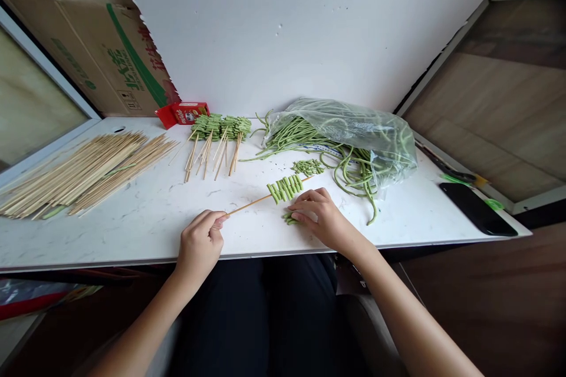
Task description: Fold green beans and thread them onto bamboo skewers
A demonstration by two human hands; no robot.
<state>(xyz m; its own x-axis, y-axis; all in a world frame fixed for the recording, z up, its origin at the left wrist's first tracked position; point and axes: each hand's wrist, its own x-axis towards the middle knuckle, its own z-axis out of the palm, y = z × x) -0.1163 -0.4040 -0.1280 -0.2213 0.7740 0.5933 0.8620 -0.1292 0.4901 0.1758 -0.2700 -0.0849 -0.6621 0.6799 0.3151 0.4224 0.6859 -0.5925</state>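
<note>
My left hand (201, 241) grips the bare end of a thin wooden skewer (250, 205), which slants up to the right above the table. Cut green bean pieces (285, 188) are threaded crosswise in a row near its far end, and the tip sticks out past them. Below that row, my right hand (321, 215) is low over a few loose bean pieces (289, 218), thumb and fingers closed on one at the pile; the fingertips partly hide it. Another small heap of cut bean pieces (308, 166) lies just beyond the skewer tip.
A clear plastic bag (380, 129) of long green beans (305, 132) spills out at the back right. Bundled bean skewers (221, 128) lie beside a red box (190, 112). Loose skewers (88, 171) spread at left. A black phone (477, 209) rests near the right edge.
</note>
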